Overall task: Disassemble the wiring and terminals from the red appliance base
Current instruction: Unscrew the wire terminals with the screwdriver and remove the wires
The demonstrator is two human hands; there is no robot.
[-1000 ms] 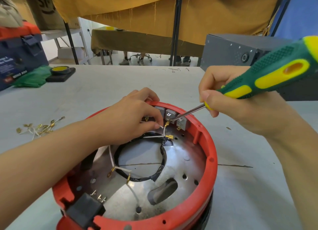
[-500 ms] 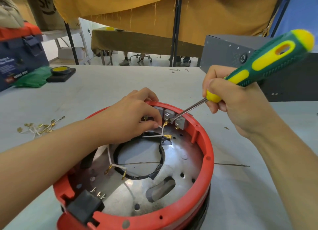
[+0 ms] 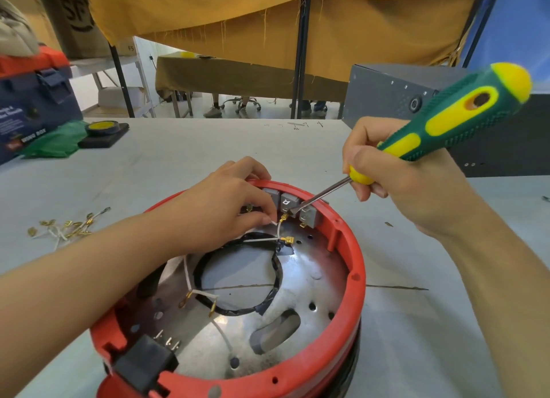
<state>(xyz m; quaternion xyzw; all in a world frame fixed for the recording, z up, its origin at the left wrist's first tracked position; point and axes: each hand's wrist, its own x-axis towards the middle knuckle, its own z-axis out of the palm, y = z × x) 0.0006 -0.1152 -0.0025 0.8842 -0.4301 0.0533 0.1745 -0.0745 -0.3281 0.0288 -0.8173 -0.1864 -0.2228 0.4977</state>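
Right now the left hand (image 3: 235, 207) pinches a white wire (image 3: 278, 229) inside the red appliance base (image 3: 355, 278); the right hand (image 3: 395, 183) grips a screwdriver (image 3: 416, 135), tip at the terminal (image 3: 284, 217) between both hands. Prying hard could make the blade slip toward the left fingers.

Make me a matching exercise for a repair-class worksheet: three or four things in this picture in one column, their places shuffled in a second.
Things:
1. screwdriver
2. white wire
3. loose pile of gold terminals
4. black socket block

Places:
A. on the table left of the red base
B. pinched in the left hand
C. at the base's near rim
D. gripped in the right hand

Pairs: 1-D, 2-B, 3-A, 4-C
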